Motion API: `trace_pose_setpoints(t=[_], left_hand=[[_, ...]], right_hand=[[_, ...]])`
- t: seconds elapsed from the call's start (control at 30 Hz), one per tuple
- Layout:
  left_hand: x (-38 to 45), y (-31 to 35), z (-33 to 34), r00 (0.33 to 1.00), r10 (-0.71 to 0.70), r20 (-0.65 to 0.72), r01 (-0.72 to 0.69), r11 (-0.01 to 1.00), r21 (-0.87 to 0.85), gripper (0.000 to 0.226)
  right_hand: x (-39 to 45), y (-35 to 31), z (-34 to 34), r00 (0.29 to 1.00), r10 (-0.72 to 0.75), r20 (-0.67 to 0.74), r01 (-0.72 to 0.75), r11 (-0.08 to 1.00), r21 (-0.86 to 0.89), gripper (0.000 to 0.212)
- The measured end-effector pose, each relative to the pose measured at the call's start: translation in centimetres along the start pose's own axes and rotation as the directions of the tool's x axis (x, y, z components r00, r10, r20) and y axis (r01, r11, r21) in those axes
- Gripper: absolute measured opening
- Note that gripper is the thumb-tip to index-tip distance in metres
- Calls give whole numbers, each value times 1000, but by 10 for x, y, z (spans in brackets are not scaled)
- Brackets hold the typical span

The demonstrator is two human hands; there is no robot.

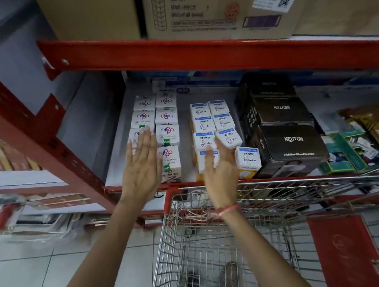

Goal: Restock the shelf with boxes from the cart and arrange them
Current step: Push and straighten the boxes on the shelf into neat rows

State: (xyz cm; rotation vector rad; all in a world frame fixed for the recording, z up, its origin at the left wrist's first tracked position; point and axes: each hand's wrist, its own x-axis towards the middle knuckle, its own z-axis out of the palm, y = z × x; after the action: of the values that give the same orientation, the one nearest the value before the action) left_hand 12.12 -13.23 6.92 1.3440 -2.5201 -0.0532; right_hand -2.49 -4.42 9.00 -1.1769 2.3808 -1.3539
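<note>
Setting: red-framed shelf (pixel 200 51) in a shop aisle, wire cart (pixel 212 241) parked against it.
Boxes: Nippo boxes (pixel 167 131) in rows at left; Wipro boxes (pixel 214 124) beside them, one Wipro box (pixel 248 159) apart at the front.
Left hand (pixel 141 166): grip flat and empty, over the Nippo rows.
Right hand (pixel 219 170): grip spread, empty, on the front Wipro boxes.
Key relation: stray box lies just right of the right hand, the nearer one.

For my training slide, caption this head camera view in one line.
Both open hands, left hand and right hand, straighten Nippo boxes and Wipro Garnet boxes above cart.

Red shelf (pixel 200 51), white boxes (pixel 206 140)
</note>
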Motion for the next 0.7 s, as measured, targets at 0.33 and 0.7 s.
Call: trace_pose_setpoints(t=[0.33,0.7], left_hand=[[28,114,36,979,159,130,-137,977,-163,59],[25,120,56,970,120,213,-86,983,-160,63]], right_hand=[[21,58,-36,981,192,-8,-175,875,-451,59],[21,71,-40,994,104,41,-81,925,-371,54]])
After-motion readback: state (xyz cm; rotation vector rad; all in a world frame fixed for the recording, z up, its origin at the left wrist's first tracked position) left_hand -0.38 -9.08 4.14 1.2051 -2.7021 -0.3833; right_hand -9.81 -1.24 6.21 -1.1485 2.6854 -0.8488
